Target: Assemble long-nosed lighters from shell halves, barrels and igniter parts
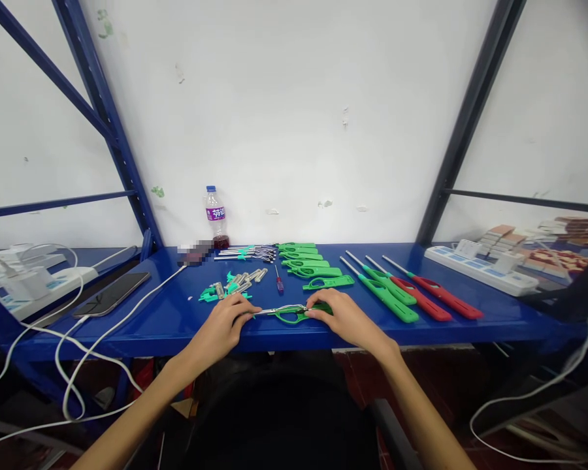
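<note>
At the front edge of the blue table lies a green lighter shell [290, 318] with a metal rod and wires along it. My left hand [230, 320] pinches the metal rod at its left end. My right hand [337, 313] grips the shell's right part, its fingers at the wires. Behind them are a small screwdriver [279, 283], clear tubes with teal parts [240, 284], a bundle of metal rods with wires [247, 253] and a stack of green shells [306, 264]. Assembled green lighters [385, 297] and red lighters [441, 294] lie to the right.
A bottle [217, 219] stands at the back by the wall. A phone [112, 294] and white cables lie on the left of the blue table [166, 326]. Power strips [480, 269] sit at both sides, near the blue rack posts. A chair armrest [394, 434] is below.
</note>
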A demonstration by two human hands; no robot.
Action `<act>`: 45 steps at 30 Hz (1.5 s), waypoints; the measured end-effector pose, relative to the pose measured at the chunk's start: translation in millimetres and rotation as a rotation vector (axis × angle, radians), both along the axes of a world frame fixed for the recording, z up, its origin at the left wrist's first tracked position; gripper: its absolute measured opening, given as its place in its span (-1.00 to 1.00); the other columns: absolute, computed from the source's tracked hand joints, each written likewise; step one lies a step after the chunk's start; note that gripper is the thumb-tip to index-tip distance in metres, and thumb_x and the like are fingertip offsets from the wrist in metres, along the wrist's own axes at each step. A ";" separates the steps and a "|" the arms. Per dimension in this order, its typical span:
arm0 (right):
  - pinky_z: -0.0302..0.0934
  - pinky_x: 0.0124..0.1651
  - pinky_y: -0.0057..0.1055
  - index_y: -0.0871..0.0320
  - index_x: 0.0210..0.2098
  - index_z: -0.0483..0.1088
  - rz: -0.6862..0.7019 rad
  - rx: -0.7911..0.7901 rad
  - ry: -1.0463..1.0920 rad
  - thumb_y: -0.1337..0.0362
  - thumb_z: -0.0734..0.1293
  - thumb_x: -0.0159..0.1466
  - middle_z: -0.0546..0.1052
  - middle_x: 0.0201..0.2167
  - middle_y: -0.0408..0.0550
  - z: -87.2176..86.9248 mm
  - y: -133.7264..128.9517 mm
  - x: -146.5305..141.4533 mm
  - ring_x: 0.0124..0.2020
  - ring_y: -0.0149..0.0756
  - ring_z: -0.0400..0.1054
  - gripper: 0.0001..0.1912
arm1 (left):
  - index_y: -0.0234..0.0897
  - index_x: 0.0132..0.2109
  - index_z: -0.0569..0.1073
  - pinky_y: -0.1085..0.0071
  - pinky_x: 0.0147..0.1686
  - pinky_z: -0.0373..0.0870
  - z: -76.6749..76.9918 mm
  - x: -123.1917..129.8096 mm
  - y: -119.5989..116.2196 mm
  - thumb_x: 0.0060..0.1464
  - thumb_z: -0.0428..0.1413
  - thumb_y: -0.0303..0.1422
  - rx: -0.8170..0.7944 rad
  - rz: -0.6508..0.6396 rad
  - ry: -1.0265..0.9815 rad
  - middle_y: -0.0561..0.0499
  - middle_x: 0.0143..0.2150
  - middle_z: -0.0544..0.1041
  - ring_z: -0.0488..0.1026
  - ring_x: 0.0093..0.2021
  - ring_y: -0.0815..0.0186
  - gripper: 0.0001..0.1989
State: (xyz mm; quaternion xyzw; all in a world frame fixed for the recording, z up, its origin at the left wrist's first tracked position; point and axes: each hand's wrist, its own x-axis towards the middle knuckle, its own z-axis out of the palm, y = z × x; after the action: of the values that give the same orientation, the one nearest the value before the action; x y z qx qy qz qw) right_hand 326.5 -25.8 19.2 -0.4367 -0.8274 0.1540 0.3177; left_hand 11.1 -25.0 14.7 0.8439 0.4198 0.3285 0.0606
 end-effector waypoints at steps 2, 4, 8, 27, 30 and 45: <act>0.28 0.13 -0.20 0.01 -0.13 0.53 0.017 -0.005 0.003 0.12 0.37 0.46 0.65 -0.06 -0.08 -1.3 1.5 0.0 0.04 -0.11 0.48 -0.86 | -0.15 -0.07 0.68 0.14 0.00 0.49 1.0 -0.6 1.2 0.34 0.04 -0.35 0.004 0.009 0.017 -0.10 -0.13 0.63 0.57 -0.07 0.08 -0.71; 0.28 0.15 -0.19 0.01 -0.12 0.53 0.020 -0.009 0.007 0.11 0.37 0.46 0.64 -0.04 -0.08 -3.0 2.8 0.1 0.06 -0.10 0.47 -0.85 | -0.13 -0.08 0.68 0.12 0.02 0.48 4.9 -1.6 2.3 0.33 0.08 -0.29 0.005 0.018 0.038 -0.08 -0.14 0.65 0.56 -0.06 0.06 -0.75; 0.27 0.16 -0.17 0.01 -0.10 0.52 0.024 -0.017 0.013 0.10 0.38 0.46 0.63 -0.03 -0.08 -3.8 3.6 1.0 0.07 -0.10 0.46 -0.85 | -0.10 0.02 0.66 0.15 0.03 0.48 21.1 -7.7 10.4 0.33 0.12 -0.17 0.017 0.054 0.074 -0.06 -0.08 0.69 0.55 -0.02 0.06 -0.72; 0.27 0.06 -0.23 0.01 -0.19 0.48 -0.057 0.001 0.106 0.15 0.38 0.46 0.65 -0.10 -0.14 -14.8 0.6 -2.5 -0.03 -0.13 0.48 -0.89 | -0.19 -0.11 0.65 0.15 -0.12 0.39 27.6 -17.4 47.4 0.31 0.05 -0.23 0.041 0.138 0.197 -0.16 -0.20 0.70 0.50 -0.12 -0.04 -0.71; 0.27 0.06 -0.24 0.01 -0.21 0.48 -0.063 0.013 0.107 0.15 0.38 0.45 0.65 -0.10 -0.14 -16.0 0.5 -2.3 -0.03 -0.13 0.49 -0.89 | -0.18 -0.03 0.56 0.21 -0.14 0.38 34.0 -10.1 40.0 0.36 -0.01 -0.26 0.023 0.101 0.152 -0.11 -0.17 0.66 0.52 -0.16 0.05 -0.73; 0.26 -0.03 -0.25 0.00 -0.21 0.53 -0.117 0.106 0.071 0.15 0.40 0.44 0.66 -0.16 -0.14 -18.8 -3.2 -3.3 -0.10 -0.13 0.48 -0.89 | -0.14 -0.06 0.53 0.31 -0.09 0.41 33.8 44.5 10.6 0.40 -0.03 -0.35 -0.165 -0.179 0.032 0.00 -0.09 0.59 0.52 -0.13 0.21 -0.78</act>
State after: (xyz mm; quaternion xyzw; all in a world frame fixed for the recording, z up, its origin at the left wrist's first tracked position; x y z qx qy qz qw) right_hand 323.2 -29.0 0.4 -0.4610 -0.7958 0.1065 0.3779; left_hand 55.6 -14.4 48.5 0.8752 0.3694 0.2728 0.1520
